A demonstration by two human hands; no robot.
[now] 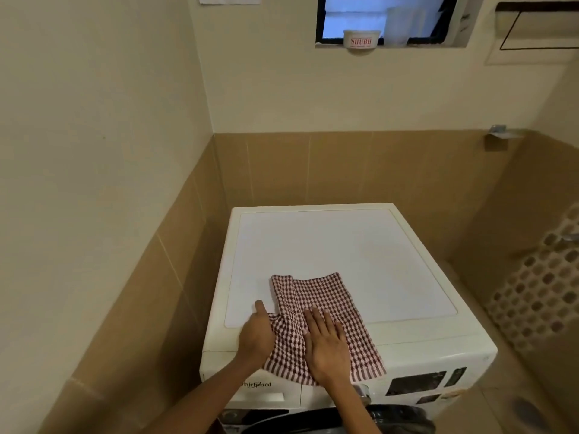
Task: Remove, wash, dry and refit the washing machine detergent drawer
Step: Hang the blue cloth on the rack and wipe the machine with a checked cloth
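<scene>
Washer top point(344, 245) | checked cloth point(326, 296) long axis front-to-back | left hand point(257, 333) holds its left edge | right hand point(326, 346) flat on it

From my end I see two bare hands, the left grip point(255, 335) and the right grip point(327, 349). Behind each grip a bare, slim forearm shows from wrist to the frame's edge.

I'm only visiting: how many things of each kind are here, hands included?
Washing machine: 1
Checked cloth: 1
White tub with red lettering: 1
Hands: 2, left hand at the cloth's edge with its fingers hidden, right hand flat on the cloth
Total: 5
</scene>
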